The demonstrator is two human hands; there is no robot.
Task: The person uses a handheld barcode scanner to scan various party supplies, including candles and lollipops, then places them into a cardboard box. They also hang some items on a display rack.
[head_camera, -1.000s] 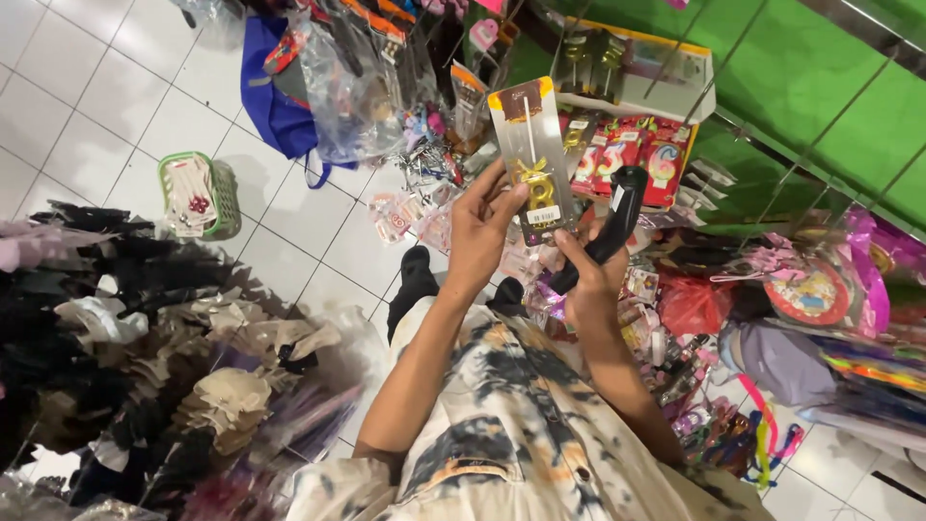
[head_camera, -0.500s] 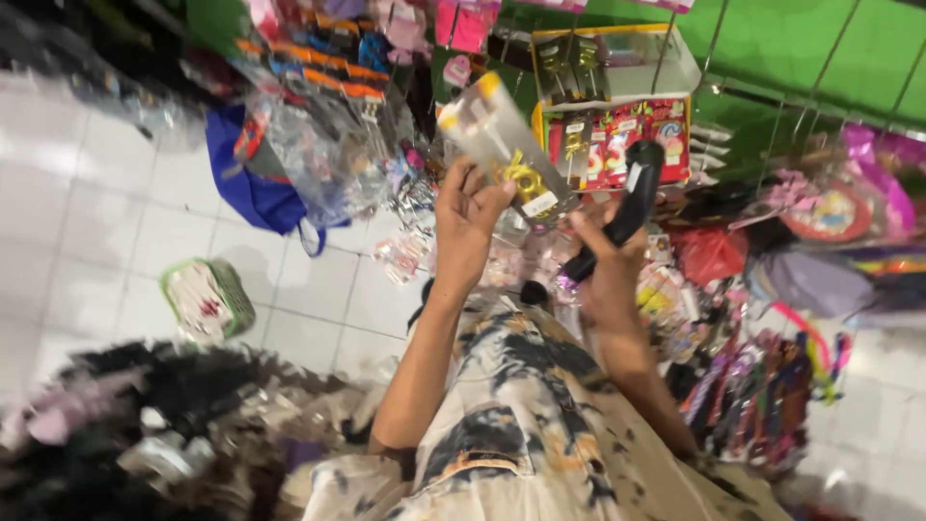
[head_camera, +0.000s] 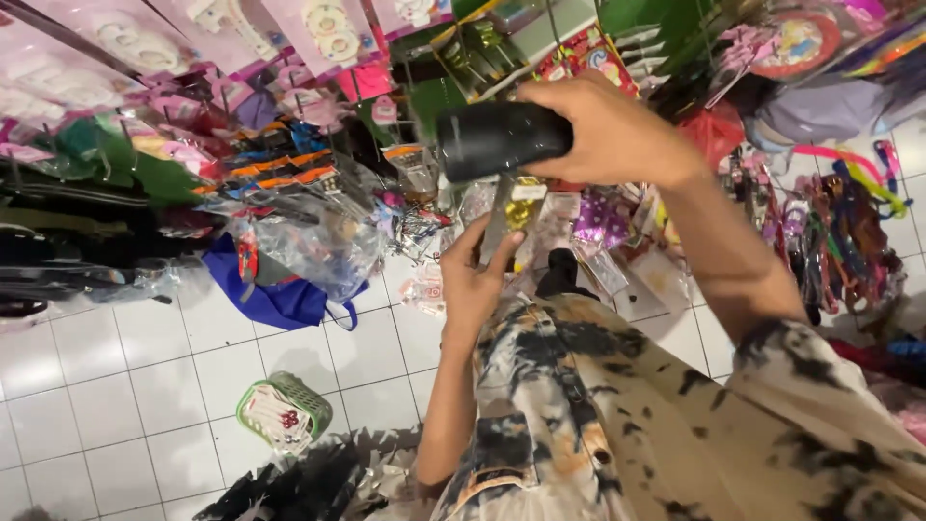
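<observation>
Nearest the camera is the person's tie-dyed shirt (head_camera: pixel 617 415), cream with black and orange blotches, filling the lower right of the view. From it the left forearm rises to the left hand (head_camera: pixel 475 280), whose fingers are closed around the lower edge of a clear flat packet (head_camera: pixel 511 217) with a gold bow inside; the packet stands roughly upright just above the hand. Directly over it the right hand (head_camera: pixel 617 125) is clenched around the handle of a black tagging gun (head_camera: pixel 502 140), held level with its blunt front end pointing to the left. The gun's underside sits just above the top of the packet; whether the two touch cannot be told.

Below and to the left, on the white tiled floor (head_camera: pixel 116 386), lies a small green basket (head_camera: pixel 282 413) with white and red items in it, near a dark heap of fabric (head_camera: pixel 299 487) at the bottom edge. Farther on, a blue bag (head_camera: pixel 280 299) rests on the floor under a crumpled clear plastic bag (head_camera: pixel 318 246). Beyond them, small packets are scattered on the tiles by the hands. Farthest away, pink hanging cards (head_camera: pixel 318 29) line the top, and bright ribbons (head_camera: pixel 849 212) and toys crowd the right side.
</observation>
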